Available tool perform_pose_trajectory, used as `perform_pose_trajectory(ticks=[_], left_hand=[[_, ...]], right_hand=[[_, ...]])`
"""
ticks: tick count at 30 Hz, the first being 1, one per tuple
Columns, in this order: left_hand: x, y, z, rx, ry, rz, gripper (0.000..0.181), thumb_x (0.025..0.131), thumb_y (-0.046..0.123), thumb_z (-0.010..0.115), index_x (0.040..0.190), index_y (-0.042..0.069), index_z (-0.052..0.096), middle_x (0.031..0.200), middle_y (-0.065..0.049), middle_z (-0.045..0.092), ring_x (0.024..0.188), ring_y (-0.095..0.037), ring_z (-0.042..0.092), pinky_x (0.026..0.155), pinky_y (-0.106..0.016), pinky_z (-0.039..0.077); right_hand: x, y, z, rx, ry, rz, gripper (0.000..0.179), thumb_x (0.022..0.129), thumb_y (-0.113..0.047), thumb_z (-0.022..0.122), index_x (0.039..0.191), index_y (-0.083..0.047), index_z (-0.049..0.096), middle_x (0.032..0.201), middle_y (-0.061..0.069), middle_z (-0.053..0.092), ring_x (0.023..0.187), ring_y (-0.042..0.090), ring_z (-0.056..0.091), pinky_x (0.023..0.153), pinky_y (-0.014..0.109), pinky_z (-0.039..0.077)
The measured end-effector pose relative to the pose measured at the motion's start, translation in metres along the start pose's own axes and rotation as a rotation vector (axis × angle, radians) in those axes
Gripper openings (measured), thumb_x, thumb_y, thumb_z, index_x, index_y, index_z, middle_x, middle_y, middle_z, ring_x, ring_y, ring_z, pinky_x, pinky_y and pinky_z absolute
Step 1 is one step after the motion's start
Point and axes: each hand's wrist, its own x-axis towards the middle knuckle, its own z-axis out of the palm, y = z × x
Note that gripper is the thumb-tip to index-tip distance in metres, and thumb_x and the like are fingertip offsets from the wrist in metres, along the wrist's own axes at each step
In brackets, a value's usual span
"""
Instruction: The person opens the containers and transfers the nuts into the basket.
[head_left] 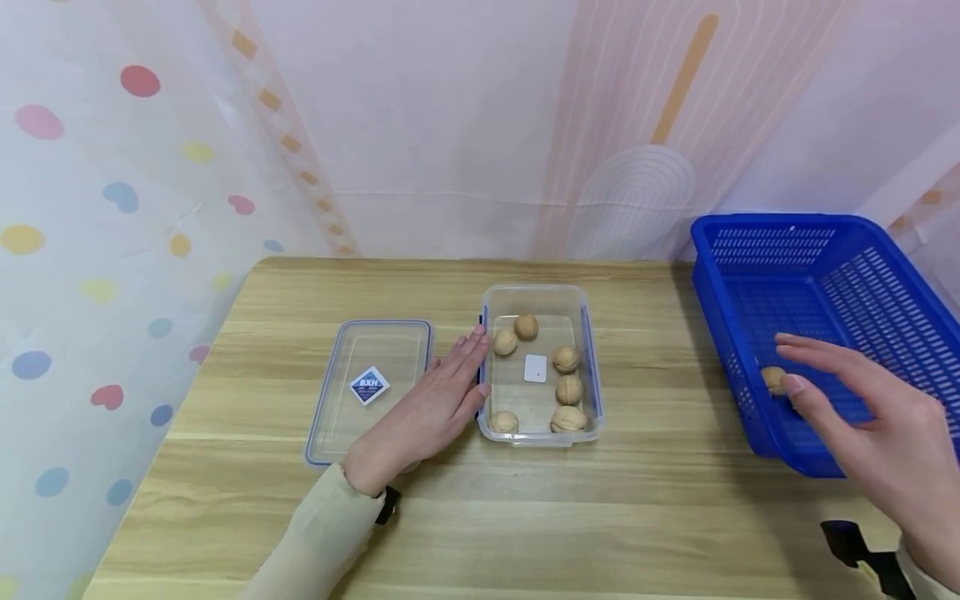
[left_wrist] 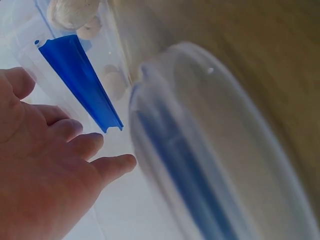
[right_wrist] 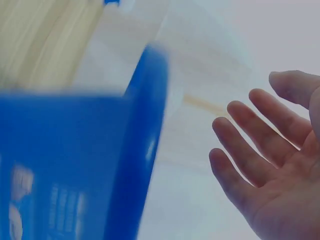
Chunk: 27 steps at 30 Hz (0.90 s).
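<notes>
Fingers of my left hand (head_left: 427,408) lie against the left wall of a clear plastic box (head_left: 535,290), just beside its blue side clip (left_wrist: 80,80). Several walnuts (head_left: 567,389) lie inside the box, most of them along its sides, around a small white label (head_left: 535,368). My right hand (head_left: 877,421) hovers over the near left part of a blue plastic basket (head_left: 720,333), fingers spread and holding nothing. One walnut (head_left: 773,381) shows in the basket close to the thumb; the hand covers part of the basket floor there. In the right wrist view the palm is bare.
The clear box lid (head_left: 322,408), with blue edging and a diamond BXH sticker (head_left: 370,385), lies on the wooden table (head_left: 615,525) left of the box, partly under my left forearm and hand. A patterned cloth (head_left: 450,125) hangs behind the table.
</notes>
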Motion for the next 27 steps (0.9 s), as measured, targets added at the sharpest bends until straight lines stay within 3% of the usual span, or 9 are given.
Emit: perform_pose_trajectory(ticks=[2, 4, 10, 13, 20, 27], left_hand=[[0.000, 0.000, 0.000, -0.006, 0.004, -0.002, 0.063, 0.113, 0.035, 0.038, 0.166, 0.007, 0.018, 0.173, -0.003, 0.007, 0.158, -0.034, 0.015, 0.121, -0.063, 0.021], [0.000, -0.001, 0.000, -0.014, 0.009, 0.001, 0.063, 0.113, 0.035, 0.039, 0.166, 0.007, 0.019, 0.173, -0.003, 0.008, 0.158, -0.034, 0.015, 0.121, -0.063, 0.021], [0.000, -0.002, 0.000, -0.031, 0.012, 0.004, 0.062, 0.113, 0.035, 0.039, 0.165, 0.006, 0.020, 0.173, -0.004, 0.010, 0.158, -0.034, 0.015, 0.121, -0.063, 0.021], [0.000, -0.003, 0.000, -0.028, 0.008, 0.001, 0.062, 0.114, 0.035, 0.038, 0.165, 0.007, 0.019, 0.173, -0.004, 0.009, 0.158, -0.034, 0.014, 0.121, -0.063, 0.021], [0.000, -0.003, -0.001, -0.049, -0.002, 0.003, 0.062, 0.114, 0.034, 0.038, 0.166, 0.007, 0.018, 0.173, -0.004, 0.008, 0.158, -0.034, 0.013, 0.122, -0.063, 0.020], [0.000, -0.004, -0.002, -0.065, -0.020, 0.003, 0.061, 0.114, 0.034, 0.035, 0.166, 0.009, 0.015, 0.173, -0.003, 0.007, 0.158, -0.033, 0.012, 0.123, -0.062, 0.019]], right_hand=[[0.001, -0.008, 0.004, 0.038, 0.007, -0.025, 0.034, 0.092, 0.000, 0.076, 0.126, -0.005, 0.074, 0.135, -0.028, 0.058, 0.114, -0.017, 0.054, 0.072, 0.009, 0.040], [0.001, -0.016, 0.009, 0.060, 0.001, -0.039, 0.036, 0.091, 0.000, 0.077, 0.127, -0.007, 0.074, 0.135, -0.026, 0.061, 0.109, -0.016, 0.056, 0.067, 0.010, 0.036], [0.008, -0.032, 0.031, 0.209, -0.011, -0.112, 0.031, 0.092, -0.006, 0.078, 0.123, -0.008, 0.076, 0.127, 0.001, 0.073, 0.122, -0.003, 0.060, 0.096, 0.010, 0.044], [0.012, -0.039, 0.042, 0.260, -0.010, -0.168, 0.026, 0.097, -0.017, 0.075, 0.121, -0.008, 0.077, 0.124, 0.007, 0.074, 0.122, -0.001, 0.061, 0.101, 0.012, 0.042], [0.018, -0.056, 0.060, 0.303, -0.139, -0.161, 0.037, 0.090, -0.001, 0.077, 0.125, -0.011, 0.075, 0.128, 0.005, 0.072, 0.125, 0.004, 0.061, 0.106, 0.015, 0.042], [0.024, -0.066, 0.078, 0.300, -0.191, -0.170, 0.038, 0.090, -0.004, 0.078, 0.126, -0.015, 0.075, 0.125, -0.002, 0.073, 0.116, 0.018, 0.069, 0.102, 0.011, 0.042]])
